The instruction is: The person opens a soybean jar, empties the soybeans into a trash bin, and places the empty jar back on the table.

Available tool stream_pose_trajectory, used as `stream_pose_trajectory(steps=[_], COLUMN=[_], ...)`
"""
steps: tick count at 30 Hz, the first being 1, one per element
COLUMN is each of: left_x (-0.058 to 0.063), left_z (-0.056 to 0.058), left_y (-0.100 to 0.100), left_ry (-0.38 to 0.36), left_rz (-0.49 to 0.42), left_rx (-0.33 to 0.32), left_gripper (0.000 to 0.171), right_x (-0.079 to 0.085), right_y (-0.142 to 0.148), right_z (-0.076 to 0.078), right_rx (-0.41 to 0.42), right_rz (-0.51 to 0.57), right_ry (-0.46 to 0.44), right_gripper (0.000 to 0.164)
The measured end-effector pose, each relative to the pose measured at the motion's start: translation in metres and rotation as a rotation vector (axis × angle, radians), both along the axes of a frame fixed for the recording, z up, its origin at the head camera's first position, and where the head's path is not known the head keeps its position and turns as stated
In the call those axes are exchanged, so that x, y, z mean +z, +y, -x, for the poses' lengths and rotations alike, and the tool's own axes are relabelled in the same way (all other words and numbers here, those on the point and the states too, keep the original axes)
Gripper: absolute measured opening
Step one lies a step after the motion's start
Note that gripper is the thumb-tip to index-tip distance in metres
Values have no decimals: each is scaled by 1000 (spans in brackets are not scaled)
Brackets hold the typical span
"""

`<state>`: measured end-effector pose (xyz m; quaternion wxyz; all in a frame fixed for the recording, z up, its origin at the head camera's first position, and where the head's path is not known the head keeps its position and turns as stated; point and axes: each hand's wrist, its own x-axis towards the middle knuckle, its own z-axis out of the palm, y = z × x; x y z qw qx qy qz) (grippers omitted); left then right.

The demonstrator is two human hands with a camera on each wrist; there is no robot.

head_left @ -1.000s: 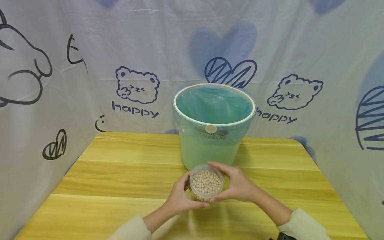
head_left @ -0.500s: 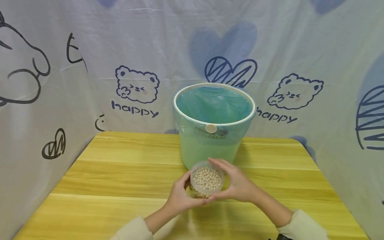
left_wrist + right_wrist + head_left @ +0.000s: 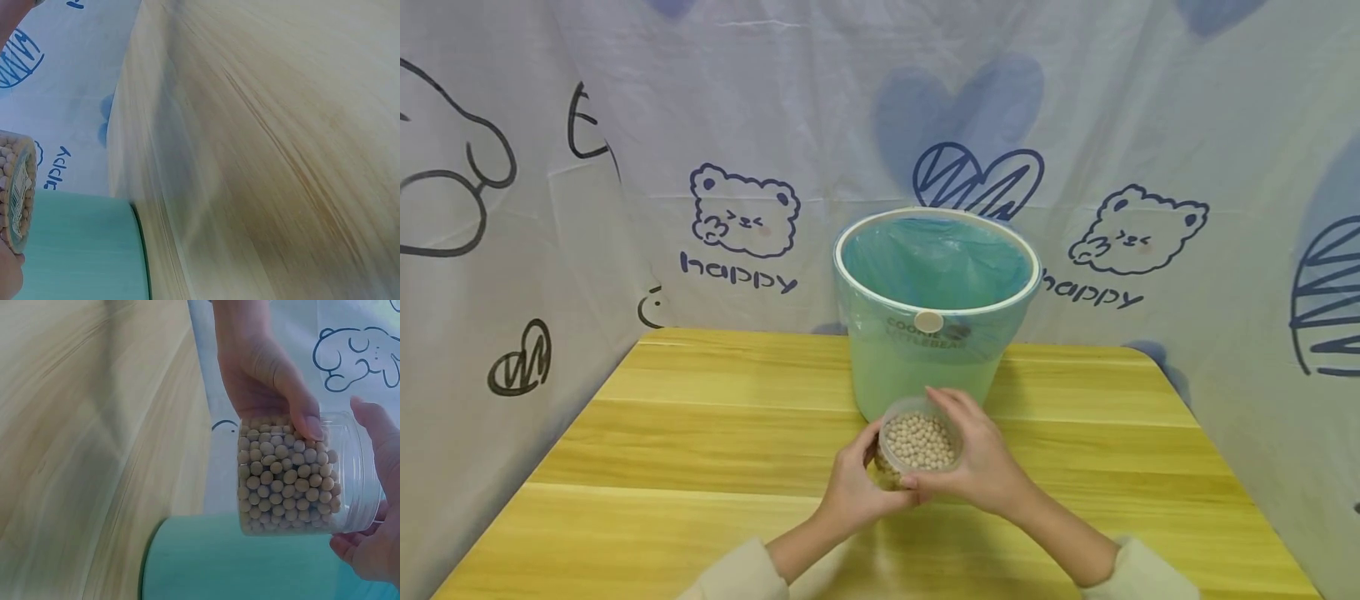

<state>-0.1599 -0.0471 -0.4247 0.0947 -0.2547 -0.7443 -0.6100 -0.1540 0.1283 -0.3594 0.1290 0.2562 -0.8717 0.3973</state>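
A clear plastic jar (image 3: 919, 442) filled with small round beige balls is held between both hands above the table. My left hand (image 3: 853, 487) grips its body; in the right wrist view the thumb (image 3: 307, 419) presses on the jar's side. My right hand (image 3: 988, 462) holds the clear top end, fingers on the far side of the rim and thumb on the near side. Seen from the left wrist, the jar's base (image 3: 20, 194) carries a label with a barcode. Some left fingers are hidden behind the jar.
Just beyond the hands stands a pale green bin (image 3: 925, 375), lined with a blue-green bag under a white rim. It rests on a yellow wood-grain table (image 3: 700, 450). A printed white cloth (image 3: 745, 100) hangs behind and along both sides.
Both hands have moved the jar slightly up and away, and it tilts a little more. My right hand's fingers and thumb have shifted around the jar's rim.
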Motion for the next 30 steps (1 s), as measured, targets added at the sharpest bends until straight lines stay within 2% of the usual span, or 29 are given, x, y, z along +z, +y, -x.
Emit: stream_pose_trajectory(steps=[11,19,30], left_x=[0,3,2], left_z=[2,2,3], left_y=[2,1,-1], left_ry=[13,-3,3], left_rz=[6,6,23], left_rx=[-17,-31,-36], left_gripper=[80,81,80], right_x=[2,5,4], right_y=[3,4,7], right_z=[2,2,5], right_rx=[10,31,61], right_rz=[-36,-30,-59], right_ry=[-3,-15,11], right_gripper=[92,86,85])
